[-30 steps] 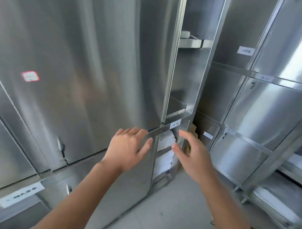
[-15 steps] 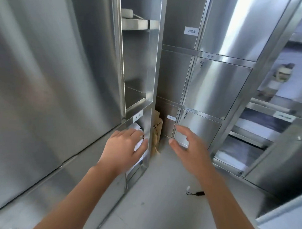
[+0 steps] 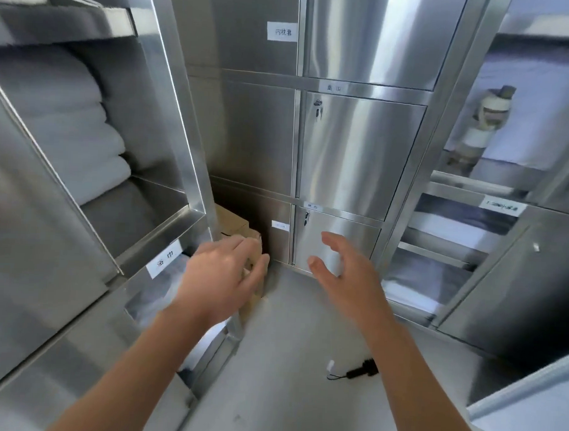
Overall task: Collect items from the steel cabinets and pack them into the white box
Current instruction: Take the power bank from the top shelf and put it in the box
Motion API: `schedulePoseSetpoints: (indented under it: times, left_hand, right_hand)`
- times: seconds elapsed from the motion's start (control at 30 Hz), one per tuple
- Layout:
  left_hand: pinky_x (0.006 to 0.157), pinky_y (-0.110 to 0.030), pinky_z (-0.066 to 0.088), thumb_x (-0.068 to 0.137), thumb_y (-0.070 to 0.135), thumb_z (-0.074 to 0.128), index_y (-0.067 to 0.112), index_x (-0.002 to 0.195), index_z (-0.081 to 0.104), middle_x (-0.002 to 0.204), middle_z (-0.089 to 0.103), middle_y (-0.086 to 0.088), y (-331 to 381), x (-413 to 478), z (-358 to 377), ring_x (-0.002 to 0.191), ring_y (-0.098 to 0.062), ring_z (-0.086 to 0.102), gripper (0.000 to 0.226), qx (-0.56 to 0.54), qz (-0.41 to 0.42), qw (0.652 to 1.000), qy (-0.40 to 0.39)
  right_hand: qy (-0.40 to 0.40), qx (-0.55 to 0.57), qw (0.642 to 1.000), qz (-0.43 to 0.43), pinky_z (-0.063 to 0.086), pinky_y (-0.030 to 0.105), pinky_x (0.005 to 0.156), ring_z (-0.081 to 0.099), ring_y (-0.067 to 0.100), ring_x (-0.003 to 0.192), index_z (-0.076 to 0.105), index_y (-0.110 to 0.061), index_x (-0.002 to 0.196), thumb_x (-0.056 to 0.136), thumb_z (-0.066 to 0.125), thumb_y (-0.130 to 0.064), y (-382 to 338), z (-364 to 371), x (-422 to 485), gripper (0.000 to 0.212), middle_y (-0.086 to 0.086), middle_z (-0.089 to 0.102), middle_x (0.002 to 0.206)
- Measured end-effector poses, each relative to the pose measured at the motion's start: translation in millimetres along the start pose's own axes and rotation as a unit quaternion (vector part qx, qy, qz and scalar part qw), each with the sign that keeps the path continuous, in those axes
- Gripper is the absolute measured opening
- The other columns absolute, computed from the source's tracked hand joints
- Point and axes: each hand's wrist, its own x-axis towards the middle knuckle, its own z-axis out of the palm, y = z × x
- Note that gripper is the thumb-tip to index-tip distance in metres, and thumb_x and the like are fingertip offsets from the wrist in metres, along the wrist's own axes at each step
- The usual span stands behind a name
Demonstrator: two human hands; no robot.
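L hand (image 3: pixel 219 277) stretched fwd, palm down, fingers loosely spread & holding nothing, just in front of the open brushed-steel cabinet (image 3: pixel 186 121), at its lower labelled bay. R hand (image 3: pixel 345 275) is off to the cabinet's right, palm turned inward, fingers & thumb splayed apart, empty. Stacked folded white towels (image 3: pixel 73 133) sit in the cabinet's middle bay. Brown cardboard box (image 3: pixel 234 223) sits beside the cabinet's right edge.

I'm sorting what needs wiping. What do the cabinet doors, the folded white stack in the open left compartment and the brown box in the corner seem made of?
Cabinet doors: likely stainless steel, brushed; streaky soft reflections.
Folded white stack: soft cloth, perhaps towels; thick rounded folds, though blurred.
Brown box: probably cardboard; matt tan faces, folded flaps.
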Motion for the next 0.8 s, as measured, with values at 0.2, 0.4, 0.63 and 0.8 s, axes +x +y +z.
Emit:
schedulePoseSetpoints:
  times: [0.2,0.4,0.63,0.8]
  left_hand:
    - [0.088,-0.037,0.044,0.098,0.049,0.035,0.020,0.118,0.065,0.108,0.068,0.004,53,92,59,0.096,-0.022,0.063,0.046,-0.030,0.049,0.998,-0.034]
    - [0.080,-0.035,0.045,0.098,0.049,0.037,0.020,0.117,0.065,0.104,0.070,0.003,81,177,116,0.087,-0.023,0.065,0.044,-0.071,0.113,0.990,-0.051]
    - [0.081,-0.037,0.047,0.095,0.054,0.027,0.022,0.117,0.064,0.107,0.069,0.004,95,293,157,0.089,-0.024,0.065,0.054,-0.110,0.180,0.976,-0.057]
    - [0.079,-0.034,0.044,0.096,0.052,0.031,0.019,0.110,0.066,0.101,0.070,0.003,130,370,170,0.081,-0.027,0.065,0.050,-0.127,0.246,0.960,-0.033]
  right_hand:
    - [0.038,-0.005,0.998,0.055,0.048,0.035,0.106,0.055,0.007,0.131,0.053,-0.037,0.144,0.094,0.065,-0.049,56,-64,58,0.053,-0.020,0.056,0.144]
    - [0.074,-0.014,0.990,0.122,0.043,0.029,0.110,0.048,0.001,0.134,0.050,-0.040,0.145,0.095,0.063,-0.053,111,-94,100,0.054,-0.023,0.054,0.146]
    - [0.133,-0.065,0.978,0.149,0.040,0.026,0.108,0.052,0.006,0.134,0.049,-0.036,0.147,0.090,0.060,-0.061,134,-127,175,0.063,-0.017,0.056,0.146]
    - [0.207,-0.074,0.961,0.165,0.041,0.031,0.112,0.050,0.004,0.132,0.048,-0.037,0.148,0.093,0.062,-0.054,143,-163,206,0.059,-0.021,0.056,0.144]
